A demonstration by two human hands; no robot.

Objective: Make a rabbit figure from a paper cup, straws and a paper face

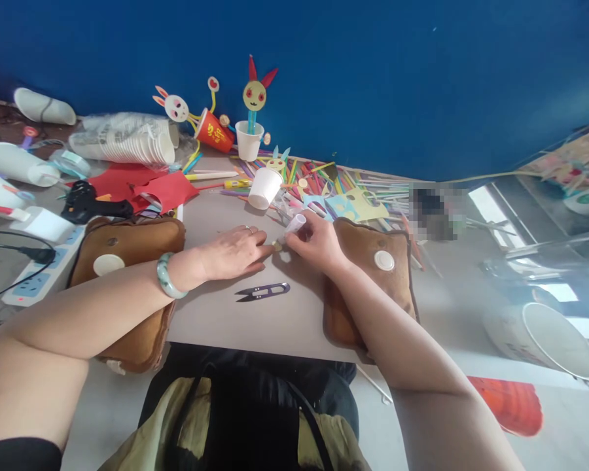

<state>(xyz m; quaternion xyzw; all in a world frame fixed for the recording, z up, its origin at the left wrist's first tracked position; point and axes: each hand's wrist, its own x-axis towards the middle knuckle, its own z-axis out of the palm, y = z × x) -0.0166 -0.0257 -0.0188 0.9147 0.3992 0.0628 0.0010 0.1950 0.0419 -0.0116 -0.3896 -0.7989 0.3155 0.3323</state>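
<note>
My left hand (235, 254) lies palm down on the table with its fingers stretched out. Its index fingertip touches a small yellowish piece (276, 246). In my right hand (319, 242) is a short whitish tube that looks like a glue stick (295, 224), tilted, its lower end near that piece. Another pale cylinder with a pinkish end (317, 209) shows just behind the right hand; whether it is held I cannot tell. Black thread snips (263, 292) lie on the table in front of both hands.
Brown padded pouches (127, 314) (373, 261) lie under my forearms. Behind stand a white paper cup (265, 188), rabbit-faced cup figures (249, 140), a red cup (214, 131) and scattered coloured sticks. At left are a black glue gun (91, 201) and a power strip (46, 265).
</note>
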